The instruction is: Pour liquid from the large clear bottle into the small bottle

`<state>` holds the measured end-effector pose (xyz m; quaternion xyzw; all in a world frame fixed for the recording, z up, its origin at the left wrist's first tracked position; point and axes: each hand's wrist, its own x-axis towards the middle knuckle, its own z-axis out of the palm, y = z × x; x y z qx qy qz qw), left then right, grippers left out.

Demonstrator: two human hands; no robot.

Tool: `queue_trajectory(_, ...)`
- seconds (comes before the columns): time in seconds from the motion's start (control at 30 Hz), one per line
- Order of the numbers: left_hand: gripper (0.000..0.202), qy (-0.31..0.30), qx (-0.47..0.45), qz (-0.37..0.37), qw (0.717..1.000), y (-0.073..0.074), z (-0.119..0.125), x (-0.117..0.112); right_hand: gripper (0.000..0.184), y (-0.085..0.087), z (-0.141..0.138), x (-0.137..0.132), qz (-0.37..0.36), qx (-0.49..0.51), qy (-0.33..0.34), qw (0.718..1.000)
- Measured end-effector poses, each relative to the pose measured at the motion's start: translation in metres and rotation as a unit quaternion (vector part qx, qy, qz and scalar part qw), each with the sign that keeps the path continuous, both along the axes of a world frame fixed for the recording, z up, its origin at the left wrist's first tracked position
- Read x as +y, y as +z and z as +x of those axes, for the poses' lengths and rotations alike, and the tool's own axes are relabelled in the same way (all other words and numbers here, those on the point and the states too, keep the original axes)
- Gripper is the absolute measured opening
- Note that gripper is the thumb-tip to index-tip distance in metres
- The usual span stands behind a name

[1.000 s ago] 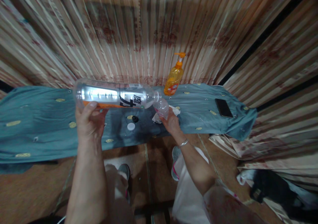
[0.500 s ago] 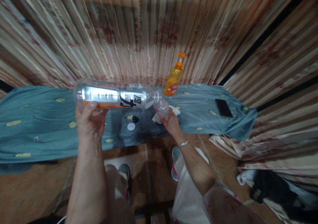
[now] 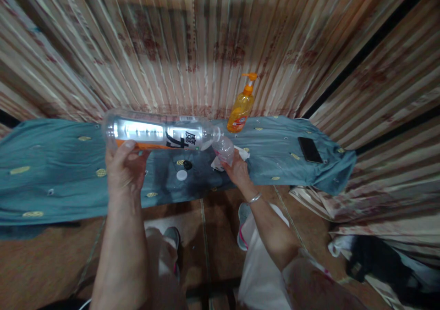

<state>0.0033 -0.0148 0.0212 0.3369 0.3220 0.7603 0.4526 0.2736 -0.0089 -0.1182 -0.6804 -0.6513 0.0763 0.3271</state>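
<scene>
A large clear plastic bottle (image 3: 154,131) with a silver and orange label lies nearly level in the air, its neck toward the right. My left hand (image 3: 125,165) is closed around its lower end from below. In my right hand (image 3: 237,168) is a small clear plastic bottle (image 3: 224,148), tilted up to the left so that its mouth meets the large bottle's neck. Whether liquid passes between them I cannot tell. Beneath the small bottle, partly hidden by my right hand, lies a crumpled white tissue (image 3: 217,164).
On the teal cloth (image 3: 75,163) are a white cap (image 3: 182,175), a small dark object (image 3: 187,164) and a black phone (image 3: 310,150). An orange pump bottle (image 3: 240,108) stands at the back edge, before a pleated curtain (image 3: 165,48). Dark clothing (image 3: 371,259) lies low at the right.
</scene>
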Motion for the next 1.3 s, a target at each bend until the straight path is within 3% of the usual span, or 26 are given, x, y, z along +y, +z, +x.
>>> queue_trajectory(0.8, 0.056, -0.008, -0.004, 0.007, 1.0, -0.0017, -0.0018, 0.0021, 0.061, 0.0066, -0.0006, -0.0019, -0.027, -0.008, -0.001, 1.0)
queue_trajectory(1.3, 0.056, -0.002, -0.003, 0.0, 1.0, -0.0012, -0.0017, 0.002, 0.058, -0.0023, 0.0026, 0.0008, 0.004, 0.005, 0.004, 1.0)
